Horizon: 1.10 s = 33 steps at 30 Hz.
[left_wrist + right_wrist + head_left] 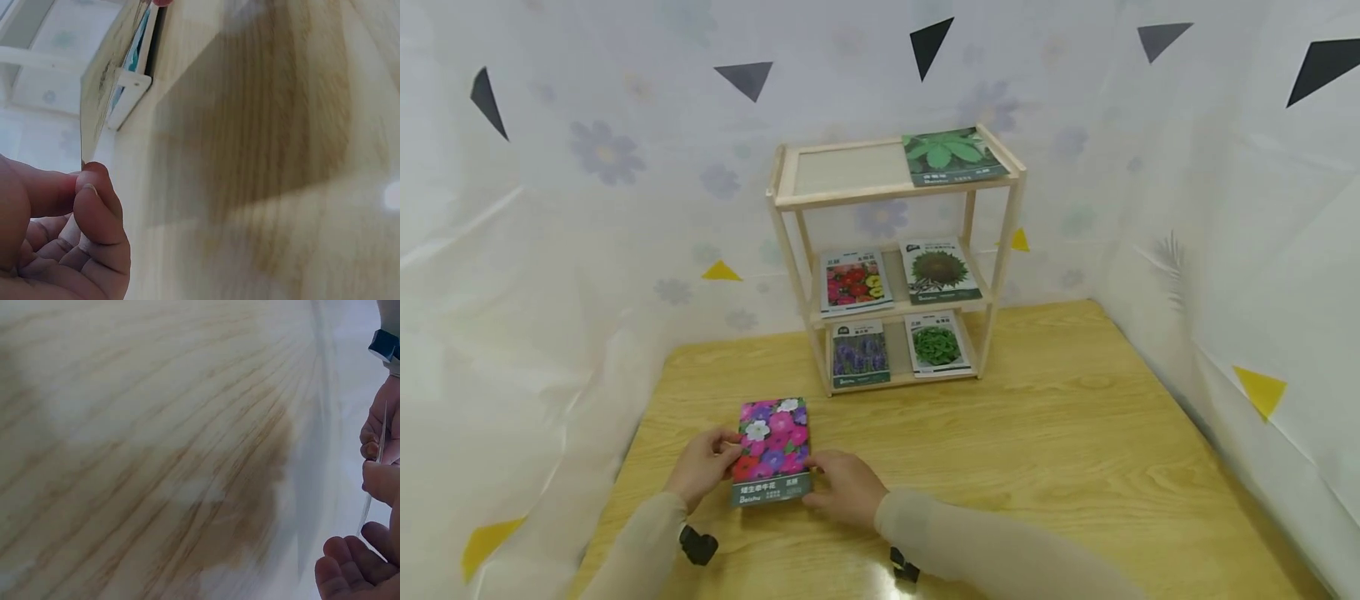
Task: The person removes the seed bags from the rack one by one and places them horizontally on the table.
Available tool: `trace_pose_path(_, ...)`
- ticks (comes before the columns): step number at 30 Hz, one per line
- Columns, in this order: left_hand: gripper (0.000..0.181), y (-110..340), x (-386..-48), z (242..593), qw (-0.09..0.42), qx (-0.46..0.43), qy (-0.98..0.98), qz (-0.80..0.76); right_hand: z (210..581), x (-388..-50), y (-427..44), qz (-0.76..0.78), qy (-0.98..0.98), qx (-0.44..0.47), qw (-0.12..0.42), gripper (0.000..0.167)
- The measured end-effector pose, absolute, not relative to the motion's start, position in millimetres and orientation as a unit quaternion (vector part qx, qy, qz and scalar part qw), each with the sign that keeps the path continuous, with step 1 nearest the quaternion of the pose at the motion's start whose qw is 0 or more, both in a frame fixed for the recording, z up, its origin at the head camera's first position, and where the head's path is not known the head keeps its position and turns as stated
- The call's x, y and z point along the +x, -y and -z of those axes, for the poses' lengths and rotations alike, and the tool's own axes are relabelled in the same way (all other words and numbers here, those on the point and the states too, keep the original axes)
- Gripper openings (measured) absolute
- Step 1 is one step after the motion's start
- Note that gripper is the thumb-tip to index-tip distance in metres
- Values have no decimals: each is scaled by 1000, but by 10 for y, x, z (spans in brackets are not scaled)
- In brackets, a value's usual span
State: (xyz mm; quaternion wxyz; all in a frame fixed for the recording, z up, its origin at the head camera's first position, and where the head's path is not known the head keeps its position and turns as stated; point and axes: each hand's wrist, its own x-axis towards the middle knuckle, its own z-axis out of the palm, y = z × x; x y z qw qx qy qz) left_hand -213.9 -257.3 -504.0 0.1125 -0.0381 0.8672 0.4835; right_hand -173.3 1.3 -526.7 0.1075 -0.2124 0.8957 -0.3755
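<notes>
A seed packet (775, 442) printed with pink, purple and white flowers is held above the near left part of the table, its shadow on the wood in the left wrist view. My left hand (703, 464) pinches its left edge between thumb and finger; that pinch shows closely in the left wrist view, with the packet's pale back (103, 81) nearly edge-on. At the opposite edge my right hand (847, 487) grips the packet with its thumb and a finger. In the right wrist view the packet is a thin line between both hands.
A three-tier wooden rack (891, 310) stands at the back of the table (1075, 433). A green-leaf packet (951, 157) lies on its top right. Red-flower (854, 283) and sunflower (940, 271) packets occupy the middle, purple-flower (860, 354) and green-leaf (937, 344) packets the bottom.
</notes>
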Motion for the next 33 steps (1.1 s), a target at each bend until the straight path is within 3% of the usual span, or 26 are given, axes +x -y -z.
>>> trace_pose_path(13,26,2804,-2096,5193,124,-56,-880,-456,5356,-1821,130,192,-920,-341,6,50)
trace_pose_path(24,23,2896,-2115,5344,123,-49,-902,-410,5429,-1809,249,152,-921,-354,56,38)
trace_pose_path(33,20,2914,-2162,5374,93,-17,-937,-337,5409,-1802,312,46,-919,-383,76,47)
